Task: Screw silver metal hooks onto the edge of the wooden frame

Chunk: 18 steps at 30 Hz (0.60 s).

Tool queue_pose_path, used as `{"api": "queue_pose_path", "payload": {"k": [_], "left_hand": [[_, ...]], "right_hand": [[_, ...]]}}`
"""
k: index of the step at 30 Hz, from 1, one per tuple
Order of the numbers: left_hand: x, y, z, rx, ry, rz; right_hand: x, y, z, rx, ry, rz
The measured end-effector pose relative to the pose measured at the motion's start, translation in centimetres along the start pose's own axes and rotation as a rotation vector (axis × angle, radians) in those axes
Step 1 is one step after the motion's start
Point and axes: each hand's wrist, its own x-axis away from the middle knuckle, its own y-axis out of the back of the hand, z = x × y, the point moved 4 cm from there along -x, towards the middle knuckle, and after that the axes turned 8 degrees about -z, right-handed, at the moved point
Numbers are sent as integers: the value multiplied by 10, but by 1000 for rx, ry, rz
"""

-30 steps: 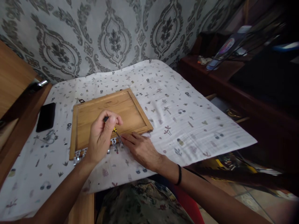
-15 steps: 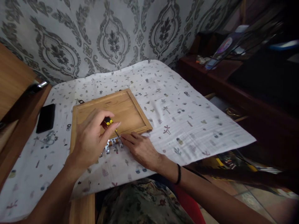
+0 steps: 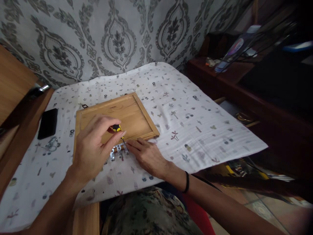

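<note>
A small black-and-yellow screwdriver (image 3: 117, 127) is pinched between the thumb and fingers of my left hand (image 3: 94, 143). Its shaft slants down to a metal strip with several silver hooks (image 3: 119, 151) along the near edge of a wooden framed panel (image 3: 132, 111). My right hand (image 3: 149, 155) rests at that edge, right of the screwdriver's tip, with its fingers pressed together at the strip's end. Whatever lies under those fingertips is hidden. My left hand covers part of the panel and the strip's left end.
On the patterned white cloth (image 3: 195, 130), left of the panel, lie a black phone (image 3: 48, 123) and a clear bag of small metal parts (image 3: 52, 144). A bottle (image 3: 237, 49) stands on the dark red furniture at right. Wooden furniture (image 3: 19, 85) borders the left side.
The screwdriver's handle has turned and become more upright, with my left fingers shifted slightly to the right. My right hand and the panel have stayed in place.
</note>
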Motion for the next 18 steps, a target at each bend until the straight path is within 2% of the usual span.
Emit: {"api": "queue_pose_path", "payload": {"k": [3, 10, 18], "left_hand": [[-2, 2, -2, -22, -23, -16], [-5, 4, -4, -36, -40, 53], [-5, 2, -8, -36, -71, -12]], "right_hand": [[1, 0, 0, 0, 10, -9], [0, 0, 1, 5, 7, -6], [0, -1, 0, -9, -3, 18]]}}
